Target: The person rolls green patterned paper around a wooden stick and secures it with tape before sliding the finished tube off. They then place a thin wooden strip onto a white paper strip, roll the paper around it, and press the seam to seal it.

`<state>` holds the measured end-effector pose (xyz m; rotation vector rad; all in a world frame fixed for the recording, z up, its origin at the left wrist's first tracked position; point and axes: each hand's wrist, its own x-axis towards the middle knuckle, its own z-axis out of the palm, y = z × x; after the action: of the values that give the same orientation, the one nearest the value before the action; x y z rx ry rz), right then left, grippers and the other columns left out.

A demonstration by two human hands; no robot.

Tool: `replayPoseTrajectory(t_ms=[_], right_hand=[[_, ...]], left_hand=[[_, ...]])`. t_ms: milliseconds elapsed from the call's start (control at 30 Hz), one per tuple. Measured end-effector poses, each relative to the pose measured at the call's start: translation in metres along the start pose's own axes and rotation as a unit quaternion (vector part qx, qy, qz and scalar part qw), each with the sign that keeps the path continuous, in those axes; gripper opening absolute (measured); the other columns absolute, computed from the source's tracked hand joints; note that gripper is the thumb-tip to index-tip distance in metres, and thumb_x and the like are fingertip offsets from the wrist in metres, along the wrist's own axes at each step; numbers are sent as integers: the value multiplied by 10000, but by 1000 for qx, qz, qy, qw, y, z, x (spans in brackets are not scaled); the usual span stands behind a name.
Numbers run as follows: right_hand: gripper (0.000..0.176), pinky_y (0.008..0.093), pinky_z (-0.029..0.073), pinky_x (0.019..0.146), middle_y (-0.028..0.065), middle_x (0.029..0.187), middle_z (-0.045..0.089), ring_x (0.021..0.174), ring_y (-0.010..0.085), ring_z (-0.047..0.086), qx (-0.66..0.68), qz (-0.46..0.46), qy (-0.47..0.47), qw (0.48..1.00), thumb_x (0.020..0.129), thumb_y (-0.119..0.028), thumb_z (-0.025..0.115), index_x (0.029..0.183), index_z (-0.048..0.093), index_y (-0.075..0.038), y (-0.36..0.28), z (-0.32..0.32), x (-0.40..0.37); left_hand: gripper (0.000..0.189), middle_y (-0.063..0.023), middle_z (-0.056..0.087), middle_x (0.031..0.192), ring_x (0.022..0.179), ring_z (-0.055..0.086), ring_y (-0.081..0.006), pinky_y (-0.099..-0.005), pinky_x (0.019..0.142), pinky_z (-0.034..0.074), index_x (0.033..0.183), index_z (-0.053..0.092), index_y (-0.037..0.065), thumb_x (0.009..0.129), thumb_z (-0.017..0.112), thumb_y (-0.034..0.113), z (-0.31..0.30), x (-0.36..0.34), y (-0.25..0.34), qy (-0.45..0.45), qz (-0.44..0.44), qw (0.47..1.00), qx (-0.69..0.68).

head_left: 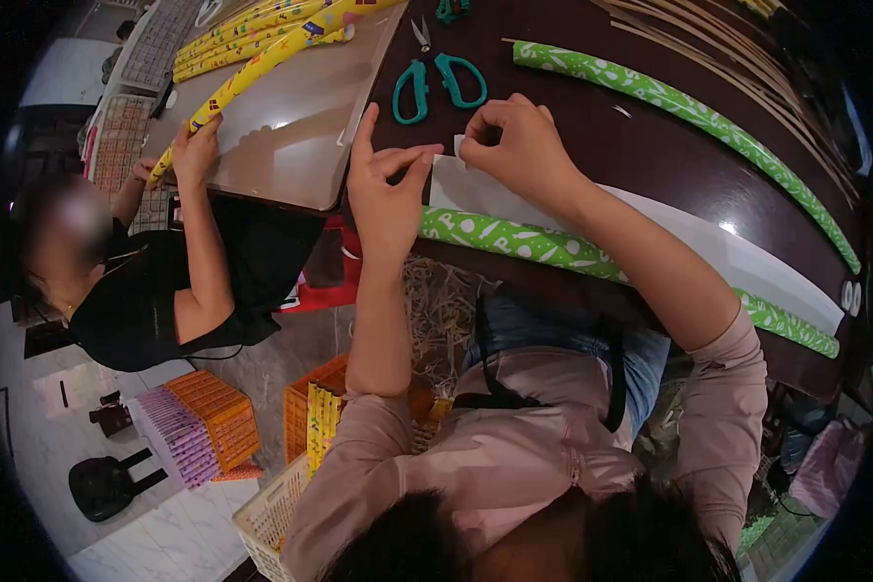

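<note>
Part-unrolled green roll (514, 238) lies along the near edge of the dark desk (640, 145), its white sheet (727, 242) spread out on its far side. Left hand (388, 199) is at the roll's left end: index stretched away from the rest, thumb tip close to another fingertip; can't tell whether they grip anything. Right hand (524, 145) is above the sheet, just beyond the roll, fingers together, pinching a small white piece (460, 145). Past the roll: teal-handled scissors (419, 68), blades open, and a second green roll (669, 102). Small white rolls (851, 296) sit near its right end. Left of it, a person in black (145, 301) holds a yellow roll (247, 76).
</note>
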<state>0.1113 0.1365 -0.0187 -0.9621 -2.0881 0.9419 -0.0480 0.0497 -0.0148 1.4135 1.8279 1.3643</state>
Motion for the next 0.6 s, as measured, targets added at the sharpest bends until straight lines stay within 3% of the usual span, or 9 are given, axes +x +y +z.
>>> replayPoseTrajectory(t_ms=[233,367,600], right_hand=[[162,393,370,841,54,708,639,822,239,553,-5,-4,6,1000,743,-227,700,707,675,-71,3,2,0],[178,395,376,829,54,698,636,813,240,553,-1,1,3,1000,744,-244,706,710,677,-72,2,1,1],[179,393,380,818,56,704,644,811,238,562,1,1,11,1000,737,-244,713,701,673,-73,3,1,0]], left_hand=[[737,-119,732,925,898,657,-127,-268,920,451,1469,253,-29,849,651,-36,3,1,9,-3,-44,998,-46],[742,-111,731,916,897,655,-126,-266,913,453,1466,274,-14,838,670,-26,4,1,8,0,-18,1000,-1],[658,-92,733,874,856,652,-102,-252,879,458,1423,354,-15,844,666,-2,5,7,6,-14,-37,998,-53]])
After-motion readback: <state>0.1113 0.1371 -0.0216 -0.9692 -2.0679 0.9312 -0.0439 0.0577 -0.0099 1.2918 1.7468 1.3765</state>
